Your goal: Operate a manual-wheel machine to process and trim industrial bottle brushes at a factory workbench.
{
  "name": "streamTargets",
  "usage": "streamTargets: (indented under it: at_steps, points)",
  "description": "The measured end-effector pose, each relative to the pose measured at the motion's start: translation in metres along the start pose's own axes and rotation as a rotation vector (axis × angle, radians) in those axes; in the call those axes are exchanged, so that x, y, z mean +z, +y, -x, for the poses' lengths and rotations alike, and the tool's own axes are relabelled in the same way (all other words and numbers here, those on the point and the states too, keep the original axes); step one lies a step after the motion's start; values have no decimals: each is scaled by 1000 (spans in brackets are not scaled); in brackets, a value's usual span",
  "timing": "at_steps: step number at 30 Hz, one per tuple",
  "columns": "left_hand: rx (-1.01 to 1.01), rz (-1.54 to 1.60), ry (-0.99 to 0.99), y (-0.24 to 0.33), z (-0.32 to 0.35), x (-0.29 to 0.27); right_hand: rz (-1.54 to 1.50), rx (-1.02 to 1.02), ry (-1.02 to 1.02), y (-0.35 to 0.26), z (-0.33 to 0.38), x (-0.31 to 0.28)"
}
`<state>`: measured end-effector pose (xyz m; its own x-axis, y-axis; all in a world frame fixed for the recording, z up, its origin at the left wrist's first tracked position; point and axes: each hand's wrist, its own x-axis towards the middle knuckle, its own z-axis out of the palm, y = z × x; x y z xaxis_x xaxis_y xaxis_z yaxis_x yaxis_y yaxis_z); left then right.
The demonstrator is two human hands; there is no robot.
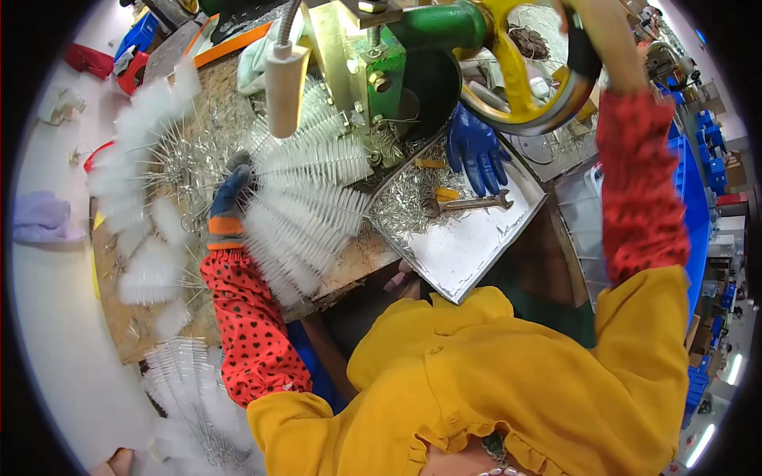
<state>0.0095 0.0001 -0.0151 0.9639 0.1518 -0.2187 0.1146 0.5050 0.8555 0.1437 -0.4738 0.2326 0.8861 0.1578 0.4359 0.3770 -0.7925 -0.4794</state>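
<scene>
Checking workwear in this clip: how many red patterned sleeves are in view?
2: the left sleeve, leading to the gloved left hand at the white brushes, and the right sleeve, leading up to the right hand by the yellow wheel.

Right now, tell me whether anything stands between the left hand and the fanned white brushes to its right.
Nothing visible does: the left hand is right beside the white brushes, though any grip is unclear.

Bright; tube lights (pixel 701 446) glaring; right hand (pixel 601 25) blurred; edges bowed
</scene>
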Motion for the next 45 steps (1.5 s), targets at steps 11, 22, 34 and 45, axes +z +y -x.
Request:
streamTargets:
  at_steps: [11,22,34,45]
  points:
    - [107,-136,126,0,0,-12,-480,90,263,-18,91,66]
    - [142,-43,221,4,-8,2,57,0,-86,-85,-17,4]
    - [109,-50,169,8,-17,5,343,-551,194,3,11,11]
    - [238,-252,219,20,-7,11,-166,-46,132,-4,63,57]
